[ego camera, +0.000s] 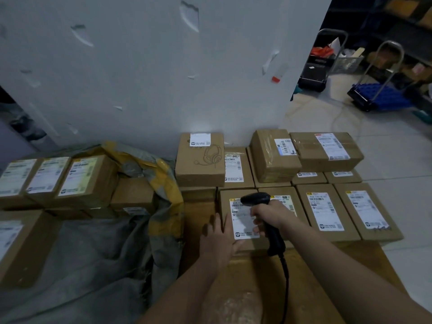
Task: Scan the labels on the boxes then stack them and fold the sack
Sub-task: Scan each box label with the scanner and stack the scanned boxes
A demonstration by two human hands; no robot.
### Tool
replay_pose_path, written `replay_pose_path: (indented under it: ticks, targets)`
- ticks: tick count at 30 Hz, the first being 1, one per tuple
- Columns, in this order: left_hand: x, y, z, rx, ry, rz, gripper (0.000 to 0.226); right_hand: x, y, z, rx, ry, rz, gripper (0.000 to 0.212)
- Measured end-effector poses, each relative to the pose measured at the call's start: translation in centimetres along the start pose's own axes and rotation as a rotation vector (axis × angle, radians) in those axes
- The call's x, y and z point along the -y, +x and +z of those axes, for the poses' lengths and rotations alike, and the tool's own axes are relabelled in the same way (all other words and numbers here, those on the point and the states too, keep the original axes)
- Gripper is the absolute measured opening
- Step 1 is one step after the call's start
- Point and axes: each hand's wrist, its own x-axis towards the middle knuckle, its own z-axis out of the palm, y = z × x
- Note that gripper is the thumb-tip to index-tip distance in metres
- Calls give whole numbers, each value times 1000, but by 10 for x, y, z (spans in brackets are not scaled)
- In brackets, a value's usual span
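Observation:
My right hand (268, 216) grips a black corded barcode scanner (272, 230), its head over the white label (242, 218) of a brown cardboard box (225, 199). My left hand (217, 239) rests against that box's left front corner, fingers straight. Labelled boxes (327, 211) lie in rows to the right on a large flat carton (252, 277), with more stacked behind (199, 160). A grey and yellow sack (105, 249) lies crumpled on the floor at left, with several labelled boxes (79, 181) in and around it.
A white wall (163, 78) rises right behind the boxes. Two hand trolleys (378, 94) stand on the tiled floor at the back right, near dark shelving. The scanner's cable (286, 284) runs down toward me between my arms.

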Motion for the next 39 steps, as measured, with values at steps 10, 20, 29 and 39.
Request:
replay_pose_path:
  ticks: [10, 20, 29, 39]
  targets:
    - [18, -4, 9, 212, -867, -132, 95, -48, 20, 18, -238, -333, -110, 18]
    - [8, -24, -58, 69, -910, -274, 39, -46, -4, 0, -159, 278, -173, 15]
    - [36, -100, -151, -221, -727, -185, 55, -2, -51, 35, 130, 307, -362, 31]
    - [194, -145, -189, -253, -678, -132, 45, 39, -87, 190, 116, 216, -443, 24]
